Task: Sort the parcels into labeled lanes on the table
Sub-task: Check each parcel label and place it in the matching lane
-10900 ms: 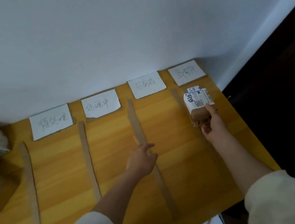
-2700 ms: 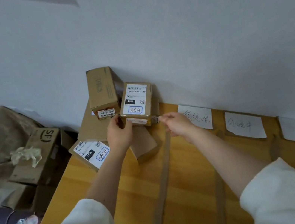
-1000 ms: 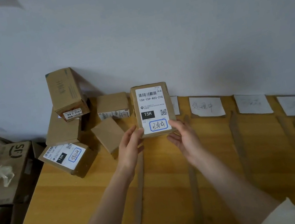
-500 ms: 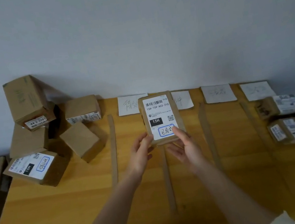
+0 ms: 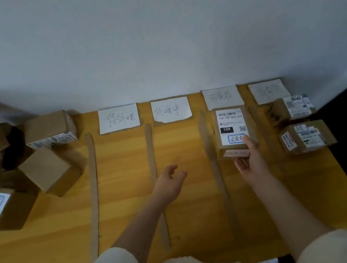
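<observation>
A flat cardboard parcel (image 5: pixel 231 125) with a white 15H shipping label lies in the third lane, just below that lane's paper label (image 5: pixel 222 96). My right hand (image 5: pixel 250 159) grips its near edge, thumb on the label. My left hand (image 5: pixel 169 184) hovers open over the second lane, holding nothing. Two labelled parcels sit in the fourth lane: one at the back (image 5: pixel 291 108), one nearer (image 5: pixel 305 137). A heap of unsorted parcels (image 5: pixel 47 169) stands at the table's left end.
Cardboard strips (image 5: pixel 92 192) divide the yellow wooden table (image 5: pixel 126 186) into lanes, each headed by a handwritten paper label (image 5: pixel 118 118) at the wall. The table's right edge drops off to a dark floor. My white sleeves fill the bottom of the view.
The parcel went from both hands in front of me rightward into the third lane. My left hand let go and hangs open over the second lane. The view swung right.
</observation>
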{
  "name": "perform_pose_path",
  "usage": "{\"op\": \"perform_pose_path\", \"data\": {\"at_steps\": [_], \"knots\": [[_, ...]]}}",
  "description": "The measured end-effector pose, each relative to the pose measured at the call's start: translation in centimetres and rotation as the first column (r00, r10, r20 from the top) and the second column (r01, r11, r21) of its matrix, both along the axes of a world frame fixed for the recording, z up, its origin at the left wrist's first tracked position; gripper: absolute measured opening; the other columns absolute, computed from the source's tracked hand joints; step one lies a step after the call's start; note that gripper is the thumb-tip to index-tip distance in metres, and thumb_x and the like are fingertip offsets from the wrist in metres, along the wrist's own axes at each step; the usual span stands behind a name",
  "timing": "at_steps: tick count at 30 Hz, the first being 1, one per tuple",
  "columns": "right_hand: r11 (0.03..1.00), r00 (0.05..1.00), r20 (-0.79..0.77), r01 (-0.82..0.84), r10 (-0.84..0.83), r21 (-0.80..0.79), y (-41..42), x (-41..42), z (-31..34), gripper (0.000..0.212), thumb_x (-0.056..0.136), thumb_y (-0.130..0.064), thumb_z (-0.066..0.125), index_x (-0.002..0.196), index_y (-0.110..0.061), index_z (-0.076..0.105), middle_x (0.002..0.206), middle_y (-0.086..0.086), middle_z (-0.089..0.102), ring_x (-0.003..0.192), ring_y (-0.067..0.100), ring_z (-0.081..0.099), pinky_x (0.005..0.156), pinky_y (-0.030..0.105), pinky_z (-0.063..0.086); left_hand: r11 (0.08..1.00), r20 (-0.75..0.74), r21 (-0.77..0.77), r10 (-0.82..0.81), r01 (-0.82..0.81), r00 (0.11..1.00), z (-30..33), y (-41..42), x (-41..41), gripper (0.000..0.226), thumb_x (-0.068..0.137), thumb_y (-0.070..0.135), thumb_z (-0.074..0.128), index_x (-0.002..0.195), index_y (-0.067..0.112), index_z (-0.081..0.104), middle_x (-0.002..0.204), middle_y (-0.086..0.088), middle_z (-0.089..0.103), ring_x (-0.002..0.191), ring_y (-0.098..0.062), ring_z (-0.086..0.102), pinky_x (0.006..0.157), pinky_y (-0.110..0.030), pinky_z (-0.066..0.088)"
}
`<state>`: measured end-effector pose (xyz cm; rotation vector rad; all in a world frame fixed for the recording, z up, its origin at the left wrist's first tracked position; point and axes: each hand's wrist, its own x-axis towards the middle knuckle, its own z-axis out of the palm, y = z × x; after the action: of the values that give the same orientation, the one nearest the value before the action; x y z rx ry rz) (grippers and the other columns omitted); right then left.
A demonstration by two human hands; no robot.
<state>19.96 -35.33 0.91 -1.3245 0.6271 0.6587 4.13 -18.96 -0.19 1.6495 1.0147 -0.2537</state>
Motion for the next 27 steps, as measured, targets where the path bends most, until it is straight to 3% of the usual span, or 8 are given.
{"op": "perform_pose_path", "data": {"at_steps": [5, 10, 15, 18, 21, 24, 27], "knots": [[1.0, 0.999, -0.024, 0.023, -0.024, -0.013, -1.5, 4.4, -0.7, 0.047, 0.077, -0.044, 0.076, 0.113, -0.016, 0.065, 0.114, 0.008, 0.067, 0.106, 0.021, 0.065, 0.09, 0.029, 0.053, 0.983, -0.118, 0.12, -0.123, 0.138, 0.985, -1.1, -0.9, 2.1, 0.058, 0.093, 0.047, 0.051, 0.143, 0.019, 0.039, 0.141, -0.007, 0.05, 0.12, -0.025, 0.054, 0.086, -0.033, 0.045], [1.0, 0.999, -0.037, 0.002, -0.002, -0.016, -1.7, 6.8, -0.9, 0.039, 0.079, -0.043, 0.075, 0.107, -0.018, 0.064, 0.112, 0.008, 0.066, 0.106, 0.021, 0.063, 0.096, 0.032, 0.051, 0.98, -0.177, 0.111, -0.141, 0.162, 0.974, -2.3, -1.3, 3.4, 0.06, 0.092, 0.045, 0.054, 0.144, 0.016, 0.039, 0.141, -0.009, 0.049, 0.123, -0.027, 0.052, 0.095, -0.036, 0.045], [1.0, 0.998, -0.055, 0.007, -0.008, -0.013, -1.5, 7.8, -1.3, 0.045, 0.078, -0.044, 0.074, 0.113, -0.018, 0.063, 0.113, 0.007, 0.065, 0.106, 0.021, 0.063, 0.093, 0.033, 0.052, 0.985, -0.223, 0.08, -0.133, 0.154, 0.966, -3.2, -1.7, 3.4, 0.064, 0.09, 0.047, 0.057, 0.144, 0.016, 0.039, 0.144, -0.01, 0.044, 0.127, -0.027, 0.047, 0.1, -0.037, 0.043], [0.998, 0.998, -0.058, 0.021, -0.018, 0.051, -1.4, 7.7, -1.7, 0.052, 0.08, -0.04, 0.073, 0.124, -0.017, 0.059, 0.119, 0.007, 0.064, 0.11, 0.021, 0.061, 0.095, 0.033, 0.051, 0.986, -0.23, 0.093, -0.112, 0.136, 0.967, -3.6, -1.8, 3.6, 0.065, 0.089, 0.047, 0.058, 0.143, 0.017, 0.039, 0.145, -0.01, 0.043, 0.126, -0.027, 0.048, 0.099, -0.036, 0.044], [0.991, 0.995, -0.085, -0.046, 0.057, 0.125, -1.0, 7.3, -1.3, 0.043, 0.086, -0.039, 0.065, 0.121, -0.016, 0.059, 0.119, 0.01, 0.059, 0.111, 0.022, 0.056, 0.1, 0.034, 0.047, 0.984, -0.241, 0.103, -0.116, 0.145, 0.964, -3.7, -2.0, 3.8, 0.064, 0.09, 0.047, 0.057, 0.144, 0.017, 0.039, 0.146, -0.011, 0.042, 0.125, -0.027, 0.048, 0.092, -0.032, 0.043], [0.991, 0.985, -0.139, -0.084, 0.098, 0.103, -0.1, 7.2, -1.0, 0.047, 0.082, -0.052, 0.062, 0.113, -0.017, 0.06, 0.109, 0.01, 0.053, 0.099, 0.021, 0.053, 0.09, 0.032, 0.049, 0.983, -0.251, 0.106, -0.117, 0.148, 0.961, -3.8, -2.0, 3.9, 0.064, 0.09, 0.047, 0.056, 0.144, 0.018, 0.039, 0.146, -0.011, 0.042, 0.127, -0.028, 0.046, 0.097, -0.035, 0.043], [0.989, 0.979, -0.181, -0.072, 0.095, 0.127, 1.1, 7.2, -1.0, 0.056, 0.078, -0.054, 0.064, 0.12, -0.016, 0.059, 0.111, 0.01, 0.052, 0.098, 0.021, 0.052, 0.087, 0.031, 0.049, 0.985, -0.25, 0.101, -0.112, 0.141, 0.962, -3.9, -2.0, 3.8, 0.063, 0.09, 0.047, 0.057, 0.143, 0.017, 0.04, 0.146, -0.011, 0.043, 0.128, -0.028, 0.046, 0.101, -0.038, 0.043]]}}
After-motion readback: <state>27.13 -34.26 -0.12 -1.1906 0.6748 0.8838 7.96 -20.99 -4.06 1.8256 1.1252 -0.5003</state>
